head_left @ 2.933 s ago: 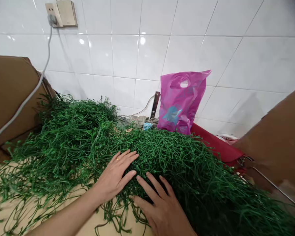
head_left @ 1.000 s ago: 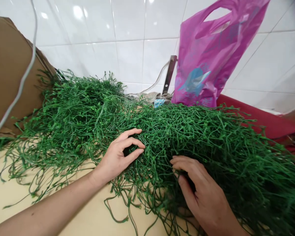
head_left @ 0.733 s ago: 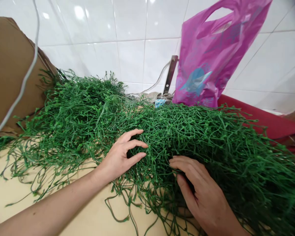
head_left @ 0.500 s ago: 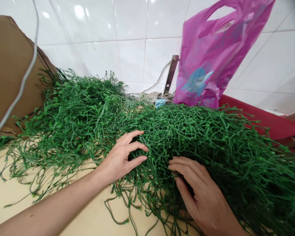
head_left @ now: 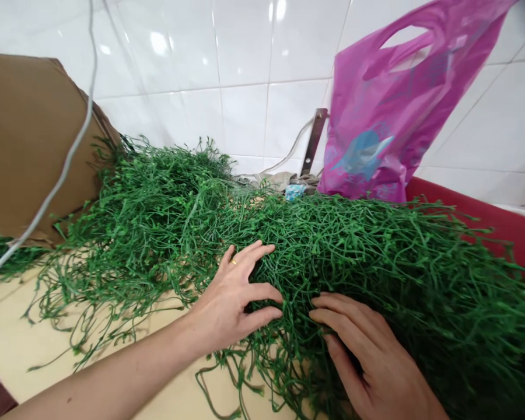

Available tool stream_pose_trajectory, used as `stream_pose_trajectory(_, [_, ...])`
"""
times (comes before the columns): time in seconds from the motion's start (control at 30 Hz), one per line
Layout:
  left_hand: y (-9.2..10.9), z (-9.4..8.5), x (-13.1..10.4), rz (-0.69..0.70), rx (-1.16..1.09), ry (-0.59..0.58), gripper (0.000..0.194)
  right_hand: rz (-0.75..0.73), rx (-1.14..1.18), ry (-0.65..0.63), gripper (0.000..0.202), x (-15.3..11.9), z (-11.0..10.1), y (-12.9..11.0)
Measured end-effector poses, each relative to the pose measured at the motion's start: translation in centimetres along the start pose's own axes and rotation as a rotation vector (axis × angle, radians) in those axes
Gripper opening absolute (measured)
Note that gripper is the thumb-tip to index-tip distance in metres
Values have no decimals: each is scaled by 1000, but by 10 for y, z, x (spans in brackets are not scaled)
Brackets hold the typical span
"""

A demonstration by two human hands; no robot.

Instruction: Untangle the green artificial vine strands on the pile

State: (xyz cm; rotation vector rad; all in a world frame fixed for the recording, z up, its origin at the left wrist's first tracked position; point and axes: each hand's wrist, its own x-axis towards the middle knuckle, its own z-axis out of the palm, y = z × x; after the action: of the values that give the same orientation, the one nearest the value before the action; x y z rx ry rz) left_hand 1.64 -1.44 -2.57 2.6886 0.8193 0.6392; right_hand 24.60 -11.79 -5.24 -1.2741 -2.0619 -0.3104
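Observation:
A big heap of thin green stems (head_left: 376,233) with small forked tips spreads over the pale yellow table (head_left: 157,356). My left hand (head_left: 234,297), with a ring on one finger, lies at the heap's near edge. Its fingers are spread, and the thumb and index finger touch the stems without closing on them. To its right, my right hand (head_left: 371,350) is curved over the shaded front of the heap. Its fingertips reach among the stems, and a gap shows between thumb and fingers. Some stems around the right fingertips are hidden.
A second green pile (head_left: 157,192) joins the heap at left, beside a cardboard box (head_left: 30,146). A pale cable (head_left: 76,140) hangs in front of the box. Behind stand a pink plastic bag (head_left: 376,116), a metal bracket (head_left: 315,140), a red surface (head_left: 476,216) and the tiled wall (head_left: 245,58).
The whole view has shifted, so everything sits lower and slightly further right. My left fingers have spread a little more. My right hand keeps nearly the same pose among the stems.

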Motion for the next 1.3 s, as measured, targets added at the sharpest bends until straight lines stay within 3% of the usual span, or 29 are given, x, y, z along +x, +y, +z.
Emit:
stream_pose_trajectory(0.13, [4,-5,1,-1,-26,49,14,-12,-20,3,24,0,2,2])
stream_pose_trajectory(0.4, [0,-17,4,-29,-98,323,14,-17,-12,30,24,3,3,1])
stream_pose_trajectory(0.57, [-3,-31,13,-119,48,338,24,-7,-5,53,26,1,5,1])
stream_pose_trajectory(0.73, [-15,-43,57,-108,340,255,38,34,34,60,28,-1,6,-1])
stream_pose_trajectory(0.83, [-31,-48,95,-240,611,177,48,20,50,71,28,1,4,-3])
stream_pose_trajectory(0.93, [-50,-52,125,-303,650,153,56,-3,47,77,29,5,0,-4])
stream_pose_trajectory(1.0, [-62,-57,136,-339,651,102,43,-11,40,86,30,7,-2,-4])
stream_pose_trajectory(1.13, [-77,-83,141,-402,665,119,27,-26,43,89,30,8,-5,-3])
stream_pose_trajectory(1.3, [-70,-151,131,-470,729,340,36,-10,58,82,29,9,-5,-4])
